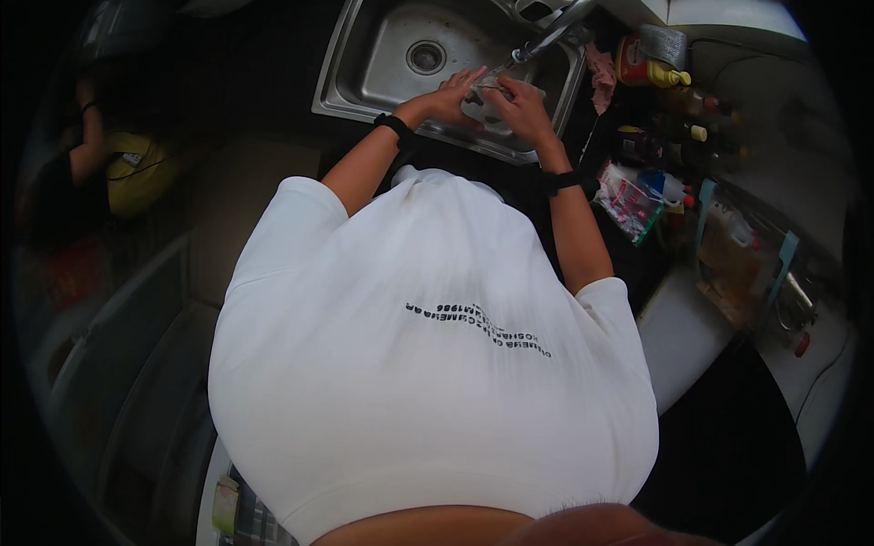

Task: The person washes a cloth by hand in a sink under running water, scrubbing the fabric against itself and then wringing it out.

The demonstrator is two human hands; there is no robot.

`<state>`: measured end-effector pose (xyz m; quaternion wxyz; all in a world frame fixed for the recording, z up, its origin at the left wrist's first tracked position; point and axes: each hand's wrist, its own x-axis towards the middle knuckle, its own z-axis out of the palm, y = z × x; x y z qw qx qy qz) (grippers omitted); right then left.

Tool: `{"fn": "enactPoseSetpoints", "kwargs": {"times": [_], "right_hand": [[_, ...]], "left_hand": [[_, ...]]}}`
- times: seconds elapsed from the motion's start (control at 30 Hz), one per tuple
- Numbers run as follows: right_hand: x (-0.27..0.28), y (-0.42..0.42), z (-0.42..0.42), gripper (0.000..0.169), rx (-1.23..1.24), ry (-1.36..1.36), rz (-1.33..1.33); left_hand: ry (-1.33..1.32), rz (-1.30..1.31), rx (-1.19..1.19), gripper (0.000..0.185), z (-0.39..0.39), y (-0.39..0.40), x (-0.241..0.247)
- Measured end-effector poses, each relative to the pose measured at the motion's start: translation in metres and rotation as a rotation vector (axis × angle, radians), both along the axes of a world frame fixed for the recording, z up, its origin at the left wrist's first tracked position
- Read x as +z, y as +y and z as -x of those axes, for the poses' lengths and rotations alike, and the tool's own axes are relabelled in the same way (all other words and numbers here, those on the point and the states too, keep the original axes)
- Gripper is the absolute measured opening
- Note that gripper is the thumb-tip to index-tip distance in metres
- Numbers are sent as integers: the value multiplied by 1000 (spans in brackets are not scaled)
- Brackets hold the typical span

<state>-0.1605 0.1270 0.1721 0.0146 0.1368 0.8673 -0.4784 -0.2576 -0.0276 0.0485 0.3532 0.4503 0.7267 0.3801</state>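
Note:
Both my hands are over a stainless steel sink [372,82], below the chrome faucet [556,31]. A thin stream of water [504,67] appears to run from its spout. Between the hands is a clear, wet object [478,102], possibly a plastic container or bag; its shape is partly covered. My left hand [447,102] curves around its left side, thumb towards me and fingers stretched towards the faucet. Bent fingers of my right hand [522,109] are at its right edge, their tips partly hidden. Each wrist carries a black band.
Right of the sink lie a pink cloth [601,76], a red bottle with a yellow cap [635,61] and several other bottles. Nearer are a printed plastic bag [629,201] and a rack with light-blue ends [785,259]. Another person's arm [89,140] shows at far left beside a yellow bag [136,174].

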Motion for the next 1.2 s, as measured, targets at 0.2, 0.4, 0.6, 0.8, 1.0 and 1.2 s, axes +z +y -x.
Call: {"fn": "enactPoseSetpoints", "kwargs": {"times": [0.2, 0.4, 0.6, 0.8, 1.0, 1.2], "right_hand": [[26, 13, -10, 29, -28, 9, -169], [34, 27, -16, 28, -109, -96, -50], [30, 48, -8, 37, 174, -138, -188], [9, 108, 13, 60, 162, -272, -696], [-41, 146, 59, 50, -17, 59, -638], [-39, 141, 65, 29, -121, 142, -615]], "left_hand": [[-610, -20, -49, 76, 11, 9, 4], [-771, -112, 57, 50, 21, 6, 8], [-1468, -207, 436, 45, 17, 11, 32], [-1843, -409, 510, 54, -2, 33, 26], [-1957, -457, 538, 65, -12, 39, 7], [-1881, -415, 635, 76, -5, 34, 29]]}}
